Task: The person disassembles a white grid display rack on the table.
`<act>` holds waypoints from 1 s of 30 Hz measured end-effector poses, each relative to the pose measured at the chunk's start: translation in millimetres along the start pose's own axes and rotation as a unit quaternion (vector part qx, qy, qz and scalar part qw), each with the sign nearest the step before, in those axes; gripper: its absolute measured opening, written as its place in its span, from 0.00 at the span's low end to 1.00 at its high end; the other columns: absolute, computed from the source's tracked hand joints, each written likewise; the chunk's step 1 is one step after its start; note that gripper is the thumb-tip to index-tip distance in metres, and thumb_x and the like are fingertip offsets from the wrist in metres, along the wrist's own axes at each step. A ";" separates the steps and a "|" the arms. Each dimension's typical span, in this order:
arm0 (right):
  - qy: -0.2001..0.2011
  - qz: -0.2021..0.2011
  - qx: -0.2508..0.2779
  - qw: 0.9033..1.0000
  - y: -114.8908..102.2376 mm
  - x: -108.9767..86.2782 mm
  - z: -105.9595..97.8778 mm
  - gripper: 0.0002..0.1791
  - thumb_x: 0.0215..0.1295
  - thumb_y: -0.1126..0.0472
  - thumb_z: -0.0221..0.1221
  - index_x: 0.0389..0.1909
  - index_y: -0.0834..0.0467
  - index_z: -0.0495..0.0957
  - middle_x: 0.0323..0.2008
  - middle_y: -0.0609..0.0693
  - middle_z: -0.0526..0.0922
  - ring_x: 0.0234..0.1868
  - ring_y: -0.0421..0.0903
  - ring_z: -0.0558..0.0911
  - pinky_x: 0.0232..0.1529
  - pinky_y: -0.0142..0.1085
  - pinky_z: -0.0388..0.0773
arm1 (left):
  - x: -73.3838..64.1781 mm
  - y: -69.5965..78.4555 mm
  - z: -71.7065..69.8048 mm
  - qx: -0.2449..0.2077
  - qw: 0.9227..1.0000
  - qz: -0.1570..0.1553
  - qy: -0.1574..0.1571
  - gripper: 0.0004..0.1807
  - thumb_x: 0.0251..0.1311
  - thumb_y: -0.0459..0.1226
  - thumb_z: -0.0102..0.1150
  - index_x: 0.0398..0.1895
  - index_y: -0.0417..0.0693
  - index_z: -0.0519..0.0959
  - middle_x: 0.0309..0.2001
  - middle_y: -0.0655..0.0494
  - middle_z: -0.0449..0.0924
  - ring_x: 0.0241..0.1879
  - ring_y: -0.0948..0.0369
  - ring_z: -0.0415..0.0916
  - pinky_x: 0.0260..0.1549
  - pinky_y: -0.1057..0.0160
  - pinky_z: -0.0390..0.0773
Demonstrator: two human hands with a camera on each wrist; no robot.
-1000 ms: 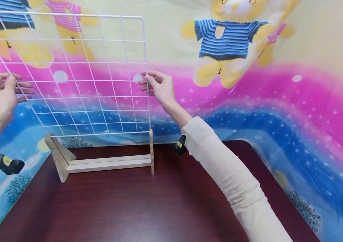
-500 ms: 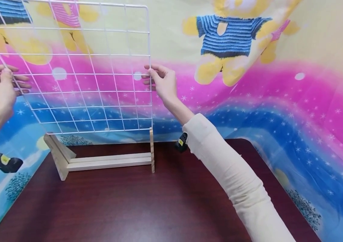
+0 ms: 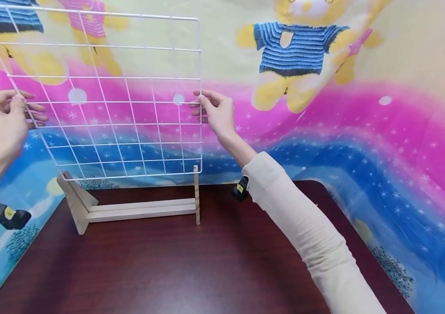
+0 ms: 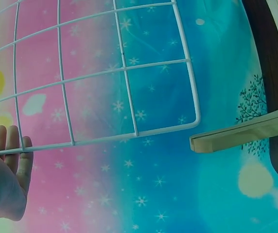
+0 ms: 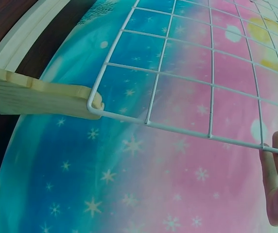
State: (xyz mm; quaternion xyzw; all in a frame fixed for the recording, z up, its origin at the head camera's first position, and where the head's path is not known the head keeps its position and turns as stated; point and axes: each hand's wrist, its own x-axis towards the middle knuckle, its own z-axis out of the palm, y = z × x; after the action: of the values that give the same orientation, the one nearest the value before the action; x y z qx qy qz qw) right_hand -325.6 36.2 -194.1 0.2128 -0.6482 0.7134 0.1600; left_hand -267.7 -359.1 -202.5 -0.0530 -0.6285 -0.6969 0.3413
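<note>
White wire grid panel (image 3: 106, 102), held upright above a pale wooden stand (image 3: 141, 210) with 2 end boards, far left on a table (image 3: 222, 261).

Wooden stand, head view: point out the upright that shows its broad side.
The left upright: its broad face shows, while the right upright appears as a narrow, edge-on strip.

the head camera looks forward and down from farther back. the left wrist camera (image 3: 12, 218) and right wrist camera (image 3: 240, 189) look close up from each side; all three see the white grid (image 3: 106, 102).
</note>
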 end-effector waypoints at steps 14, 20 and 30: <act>-0.001 0.003 -0.012 1.000 16.1 -9.2 -11.6 0.13 0.70 0.66 0.55 0.50 0.67 0.80 0.37 0.63 0.85 0.34 0.58 0.85 0.42 0.54 0.82 | -12.5 -11.6 2.0 0.092 0.996 0.009 -0.020 0.12 0.71 0.37 0.46 0.43 0.44 0.80 0.27 0.62 0.83 0.22 0.69 0.81 0.25 0.75 0.80; 0.007 0.003 -0.022 1.000 19.7 -12.3 -15.5 0.13 0.70 0.67 0.55 0.50 0.68 0.80 0.37 0.63 0.85 0.33 0.56 0.86 0.41 0.51 0.83 | -15.9 -16.2 3.7 0.108 0.994 -0.001 -0.022 0.12 0.70 0.40 0.47 0.45 0.46 0.80 0.29 0.63 0.83 0.22 0.70 0.81 0.27 0.76 0.80; -0.003 0.016 -0.033 0.999 27.6 -20.0 -25.4 0.13 0.71 0.65 0.55 0.51 0.66 0.79 0.36 0.60 0.86 0.34 0.56 0.86 0.42 0.52 0.83 | -25.0 -24.8 6.8 0.056 0.998 -0.015 -0.025 0.11 0.68 0.38 0.52 0.43 0.43 0.82 0.27 0.59 0.84 0.21 0.67 0.82 0.24 0.73 0.80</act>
State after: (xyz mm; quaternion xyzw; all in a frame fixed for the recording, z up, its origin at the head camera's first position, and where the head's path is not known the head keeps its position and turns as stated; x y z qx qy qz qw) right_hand -324.8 59.4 -229.7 0.1990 -0.6754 0.6933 0.1533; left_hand -264.5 -343.3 -234.5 -0.0416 -0.6761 -0.6639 0.3170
